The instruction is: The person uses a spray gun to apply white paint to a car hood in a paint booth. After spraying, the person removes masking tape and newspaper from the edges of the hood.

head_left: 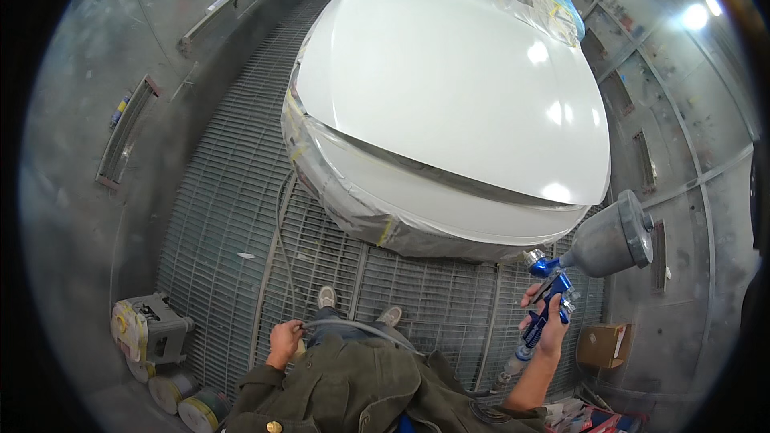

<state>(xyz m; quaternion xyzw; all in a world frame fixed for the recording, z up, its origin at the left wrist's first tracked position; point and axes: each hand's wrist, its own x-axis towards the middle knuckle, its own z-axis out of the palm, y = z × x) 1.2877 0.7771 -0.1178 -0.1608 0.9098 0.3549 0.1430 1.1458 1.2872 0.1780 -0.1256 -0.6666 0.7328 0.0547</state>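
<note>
My right hand [550, 335] is wrapped round the grip of a blue spray gun [558, 282], which is tilted. A grey paint cup [608, 239] is fixed to the gun, and its nozzle end is near the front right corner of the car. My left hand [283, 343], by my left hip, is closed on a grey air hose [353, 323] that runs across my waist toward the right. Ahead stands a car with a glossy white hood [449, 88] and a white front bumper [433, 202]. Masking plastic [361, 220] with yellow tape skirts the bumper.
Metal grating [224, 184] forms the floor. Walls [72, 112] stand on both sides. At lower left are a grey machine [160, 327] and several rolls [170, 389]. A cardboard box [601, 345] sits at lower right. Part of the hose [281, 232] lies along the grating.
</note>
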